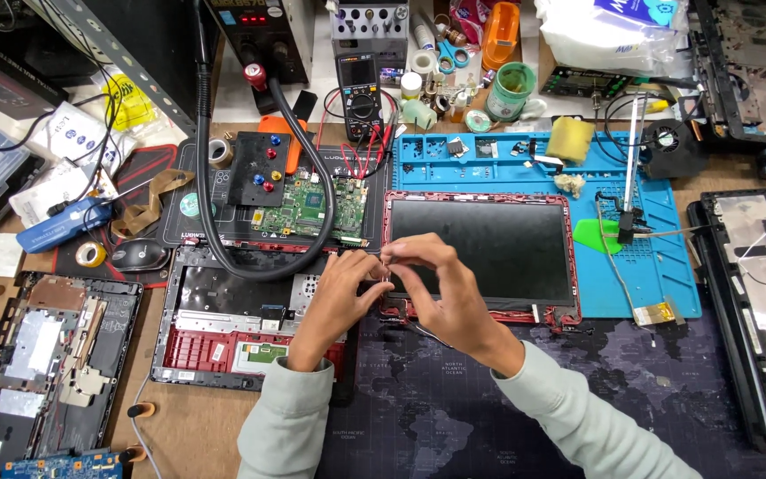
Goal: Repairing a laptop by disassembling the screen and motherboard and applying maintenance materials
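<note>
two hands: left hand point(340, 286), right hand point(436, 279) each pinch-grip one small part point(386, 269); one red-framed screen point(480, 248), one green board point(312, 206).

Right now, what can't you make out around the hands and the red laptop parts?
- Head view: the small part pinched between the left hand and right hand is too small to identify, and fingers cover it.
- The screen panel lower-left corner is hidden by the right hand.
- The red laptop base right side is hidden behind the left forearm.

Glossy dark screen panel point(480, 248), matt blue rubbery mat point(667, 275), bare wooden bench point(197, 426)
</note>
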